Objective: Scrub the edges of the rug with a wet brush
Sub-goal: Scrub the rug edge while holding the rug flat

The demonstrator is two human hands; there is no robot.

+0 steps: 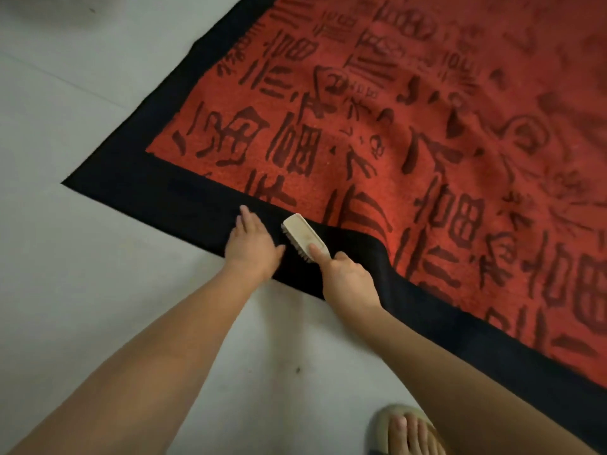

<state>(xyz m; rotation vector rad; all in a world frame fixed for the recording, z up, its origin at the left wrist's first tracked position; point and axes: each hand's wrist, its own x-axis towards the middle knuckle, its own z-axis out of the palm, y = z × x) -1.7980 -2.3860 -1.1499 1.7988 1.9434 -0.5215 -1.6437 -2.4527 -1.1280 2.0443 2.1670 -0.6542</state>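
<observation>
A red rug (410,133) with dark characters and a wide black border (184,198) lies on the floor, one corner pointing left. My right hand (345,277) grips a pale wooden scrub brush (303,236) by its near end, index finger along the back. The bristles rest on the black border near the rug's front edge. My left hand (253,244) lies flat on the border just left of the brush, fingers together, pressing the fabric down. A fold in the rug rises just right of the brush.
Pale grey floor tiles (98,290) surround the rug to the left and front. My foot in a beige slipper (404,428) stands at the bottom right, close to the rug's front edge. A small dark speck lies on the floor near it.
</observation>
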